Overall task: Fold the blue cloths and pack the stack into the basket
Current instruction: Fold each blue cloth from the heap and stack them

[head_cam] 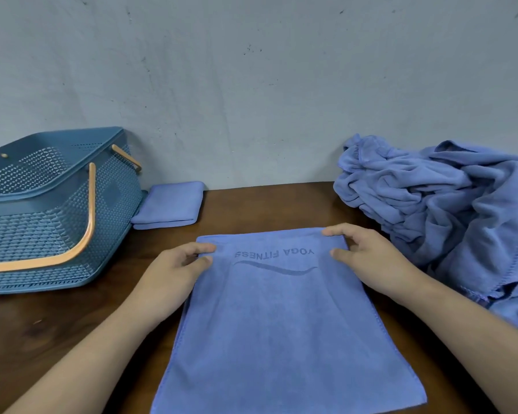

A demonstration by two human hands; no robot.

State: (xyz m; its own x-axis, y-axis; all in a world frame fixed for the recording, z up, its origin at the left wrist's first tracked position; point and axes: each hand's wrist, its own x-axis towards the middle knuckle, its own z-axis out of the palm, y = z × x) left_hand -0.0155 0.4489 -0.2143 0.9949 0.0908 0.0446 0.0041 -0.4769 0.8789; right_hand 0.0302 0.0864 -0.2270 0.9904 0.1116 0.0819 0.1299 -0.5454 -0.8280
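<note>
A blue cloth (281,330) printed "YOGA FITNESS" lies flat on the brown table (57,330), reaching from mid-table to its near edge. My left hand (177,273) pinches the cloth's far left corner. My right hand (368,258) pinches its far right corner. A folded blue cloth (169,204) rests by the wall, beside the basket. The blue plastic basket (42,222) with orange handles stands at the left; what I see of its inside holds nothing. A heap of unfolded blue cloths (449,210) sits at the right.
A grey wall (251,85) runs along the table's far edge. Bare wood shows between the basket and the flat cloth, and between the folded cloth and the heap.
</note>
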